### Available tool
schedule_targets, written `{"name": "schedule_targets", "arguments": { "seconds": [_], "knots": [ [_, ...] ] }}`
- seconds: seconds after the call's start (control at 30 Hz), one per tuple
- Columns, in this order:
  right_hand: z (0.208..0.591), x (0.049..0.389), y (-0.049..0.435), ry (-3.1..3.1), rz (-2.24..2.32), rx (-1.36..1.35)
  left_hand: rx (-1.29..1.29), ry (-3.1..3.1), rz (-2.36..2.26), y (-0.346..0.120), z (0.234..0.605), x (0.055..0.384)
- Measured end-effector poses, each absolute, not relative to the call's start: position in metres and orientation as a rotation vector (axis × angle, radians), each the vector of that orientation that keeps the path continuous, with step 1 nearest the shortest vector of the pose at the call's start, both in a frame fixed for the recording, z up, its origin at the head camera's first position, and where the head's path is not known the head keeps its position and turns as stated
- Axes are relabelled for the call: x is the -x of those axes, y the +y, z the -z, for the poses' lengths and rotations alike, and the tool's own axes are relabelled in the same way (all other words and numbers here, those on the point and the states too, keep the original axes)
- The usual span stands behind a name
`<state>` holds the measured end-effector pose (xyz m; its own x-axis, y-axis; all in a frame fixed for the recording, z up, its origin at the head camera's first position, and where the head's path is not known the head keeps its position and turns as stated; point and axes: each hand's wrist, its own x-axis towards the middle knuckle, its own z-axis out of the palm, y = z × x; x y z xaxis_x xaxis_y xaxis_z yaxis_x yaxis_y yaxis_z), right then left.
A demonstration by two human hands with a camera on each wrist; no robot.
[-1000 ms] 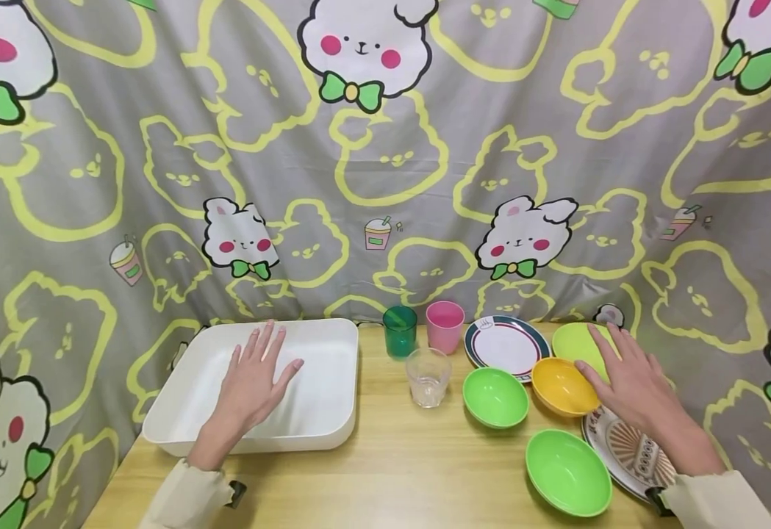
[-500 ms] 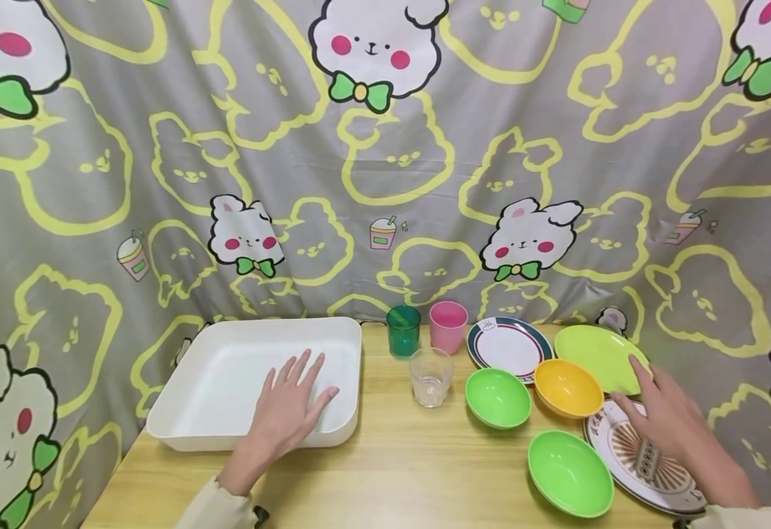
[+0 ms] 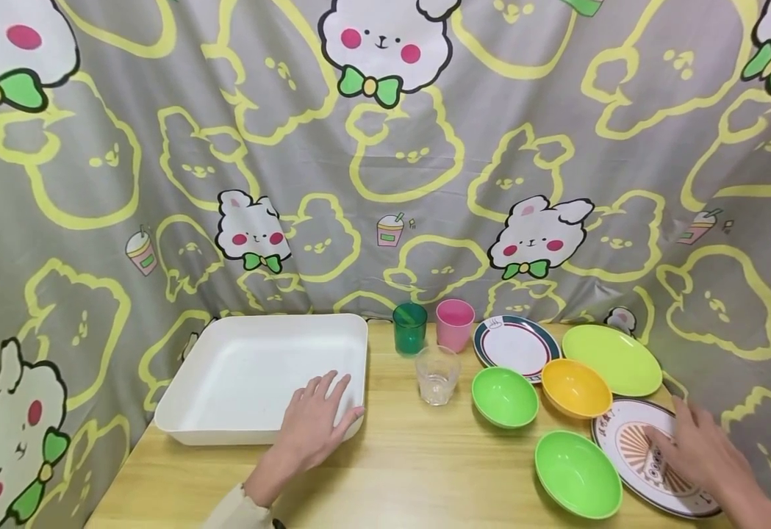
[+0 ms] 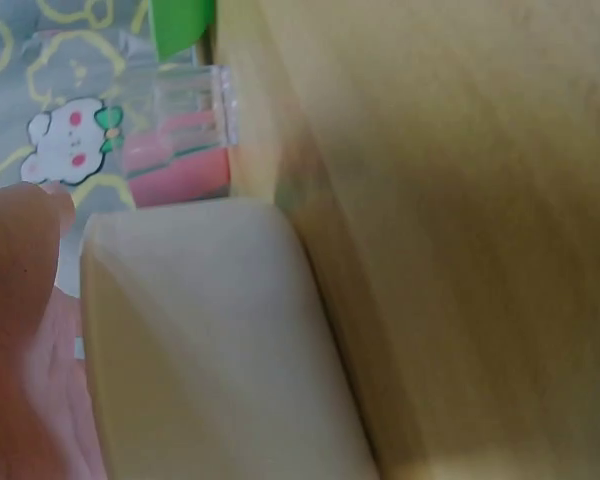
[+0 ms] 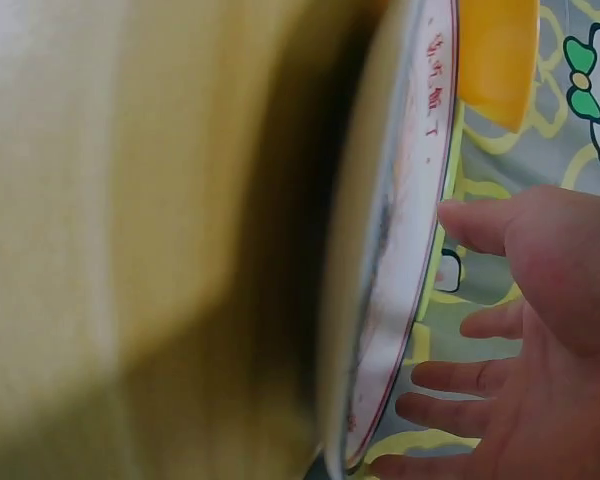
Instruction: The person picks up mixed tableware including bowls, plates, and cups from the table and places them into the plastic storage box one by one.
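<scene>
In the head view, my left hand (image 3: 315, 420) hovers at the near right corner of a white rectangular tray (image 3: 239, 367), its fingers loosely extended and holding nothing. Whether it touches the rim cannot be told. My right hand (image 3: 699, 444) is over a round plate (image 3: 623, 448) with a brown sunburst pattern, covering its right part. From the right wrist view, the fingers of that hand (image 5: 540, 330) are spread beside the plate's edge, with no grip on it. A green bowl (image 3: 578, 474) sits just left of that plate.
Behind stand a green cup (image 3: 410, 330), a pink cup (image 3: 454, 327) and a clear cup (image 3: 436, 376). Another green bowl (image 3: 504, 397), an orange bowl (image 3: 575, 388), a dark-rimmed plate (image 3: 514, 345) and a lime oval plate (image 3: 613, 360) lie nearby. A printed curtain (image 3: 425, 169) backs the wooden table (image 3: 425, 470).
My left hand has moved right and nearer, from the tray's middle to its near right corner. My right hand has come from the lime plate down over the sunburst plate. The dishes stay put.
</scene>
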<state>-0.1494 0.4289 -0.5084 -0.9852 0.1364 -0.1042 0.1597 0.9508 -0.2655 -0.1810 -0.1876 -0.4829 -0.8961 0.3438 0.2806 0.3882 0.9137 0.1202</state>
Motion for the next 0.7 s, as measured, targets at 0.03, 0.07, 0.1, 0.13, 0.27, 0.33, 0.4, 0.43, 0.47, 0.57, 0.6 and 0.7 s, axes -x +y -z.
{"name": "schedule_targets", "arguments": {
  "seconds": [0.03, 0.07, 0.1, 0.13, 0.27, 0.33, 0.4, 0.43, 0.47, 0.57, 0.6, 0.7],
  "knots": [
    [0.509, 0.149, 0.428, 3.021, 0.419, -0.234, 0.558, -2.814, 0.227, -0.186, 0.484, 0.181],
    [0.510, 0.148, 0.428, 3.027, 0.417, -0.236, 0.563, -2.805, 0.197, -0.186, 0.486, 0.180],
    [0.512, 0.147, 0.428, 3.032, 0.412, -0.237, 0.569, -2.797, 0.170, -0.185, 0.488, 0.180],
    [0.513, 0.147, 0.427, 3.028, 0.400, -0.245, 0.579, -2.783, 0.150, -0.184, 0.490, 0.179],
    [0.516, 0.149, 0.427, 2.996, 0.360, -0.274, 0.617, -2.745, 0.103, -0.182, 0.498, 0.179],
    [0.517, 0.149, 0.428, 2.979, 0.346, -0.300, 0.652, -2.720, 0.098, -0.180, 0.500, 0.180],
    [0.518, 0.149, 0.429, 2.977, 0.346, -0.317, 0.692, -2.690, 0.084, -0.178, 0.501, 0.181],
    [0.519, 0.149, 0.431, 2.982, 0.345, -0.314, 0.715, -2.676, 0.081, -0.177, 0.501, 0.182],
    [0.519, 0.149, 0.432, 2.994, 0.342, -0.302, 0.734, -2.661, 0.077, -0.177, 0.501, 0.183],
    [0.520, 0.149, 0.435, 3.015, 0.326, -0.263, 0.781, -2.631, 0.060, -0.175, 0.501, 0.186],
    [0.520, 0.149, 0.436, 3.018, 0.318, -0.247, 0.789, -2.627, 0.048, -0.175, 0.502, 0.186],
    [0.520, 0.151, 0.439, 3.025, 0.300, -0.224, 0.802, -2.609, 0.018, -0.175, 0.503, 0.189]
  ]
}}
